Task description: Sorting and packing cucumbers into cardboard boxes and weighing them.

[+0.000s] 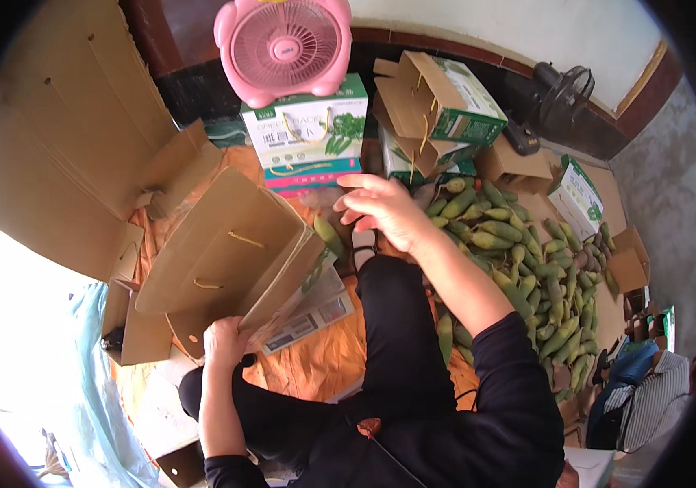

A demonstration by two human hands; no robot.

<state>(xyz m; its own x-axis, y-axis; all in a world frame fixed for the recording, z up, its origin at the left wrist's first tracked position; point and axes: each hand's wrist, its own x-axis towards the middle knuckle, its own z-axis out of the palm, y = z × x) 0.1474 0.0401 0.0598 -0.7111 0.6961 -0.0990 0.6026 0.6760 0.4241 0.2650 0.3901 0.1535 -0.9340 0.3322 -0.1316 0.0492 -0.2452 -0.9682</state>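
My left hand [224, 342] grips the lower edge of an unfolded cardboard carton [210, 252]. The carton's brown inner side faces me, with rope handle ends showing through holes. My right hand [380, 207] hangs in the air over my leg, fingers apart and holding nothing. Just left of it, below the stacked boxes, a single green radish [329, 236] lies beside the carton. To its right spreads a large heap of green radishes [519, 244]. Part of the carton hides the printed sheet [311, 305] on the floor.
A pink fan [285, 53] stands on stacked printed gift boxes [307, 134] ahead. Opened boxes [445, 102] and a black fan [563, 89] are behind the heap. Large cardboard [63, 122] rises at the left. Orange sheeting [340, 358] covers the floor. Another person [641, 398] is at the right.
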